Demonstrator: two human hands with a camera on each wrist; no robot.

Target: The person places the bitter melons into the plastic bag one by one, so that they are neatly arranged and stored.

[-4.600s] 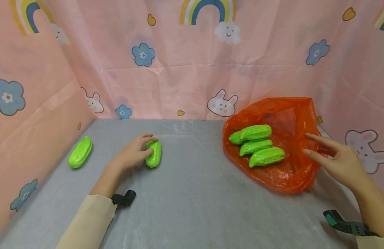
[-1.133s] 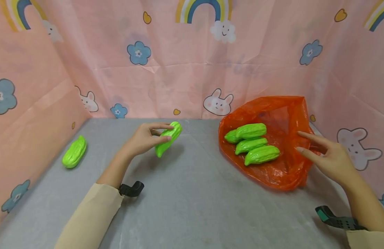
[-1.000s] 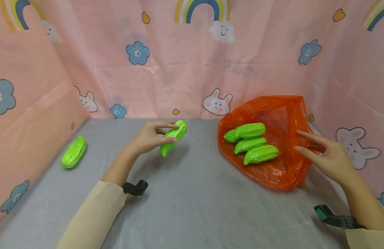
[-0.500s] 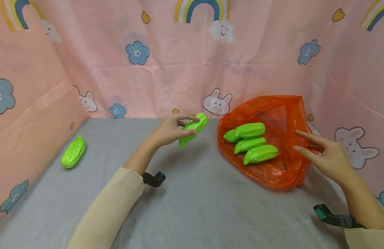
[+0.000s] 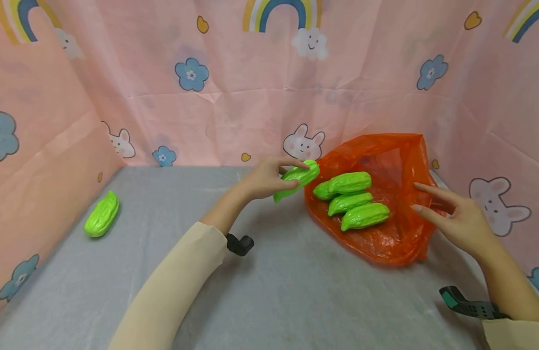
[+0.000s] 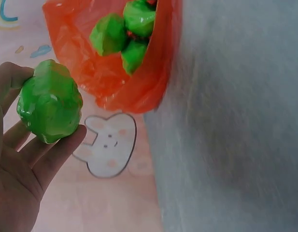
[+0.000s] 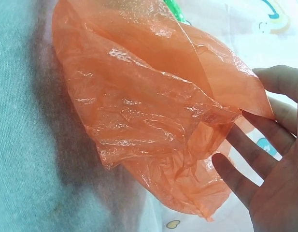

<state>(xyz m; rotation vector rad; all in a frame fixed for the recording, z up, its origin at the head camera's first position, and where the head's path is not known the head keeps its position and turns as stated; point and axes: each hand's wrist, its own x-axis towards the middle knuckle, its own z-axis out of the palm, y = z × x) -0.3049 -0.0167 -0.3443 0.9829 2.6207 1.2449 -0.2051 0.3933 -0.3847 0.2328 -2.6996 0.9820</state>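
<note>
My left hand [image 5: 264,179] pinches a bright green, ribbed bitter melon [image 5: 301,174] between thumb and fingers, held above the table and tilted. Its upper end overlaps the left rim of an orange-red plastic bag [image 5: 396,243] in the head view. Inside the bag lie several more bitter melons [image 5: 364,217], stacked close together. The bag's mouth gapes toward the left. At its right side, my right hand [image 5: 468,223] grips the edge of the bag; in the right wrist view the thin plastic [image 7: 134,111] runs between the fingers. The left wrist view shows the held bitter melon [image 6: 49,104] end-on.
Another bitter melon [image 5: 102,215] lies at the far left of the grey-covered table [image 5: 295,291], near the left wall. Pink patterned cloth [image 5: 247,116] stands close behind the bag and along both sides. Each wrist wears a black camera mount [image 5: 240,244].
My left hand has picked up the bitter melon from the table's left middle and carried it right to the bag's rim. The right hand keeps its grip on the bag.
</note>
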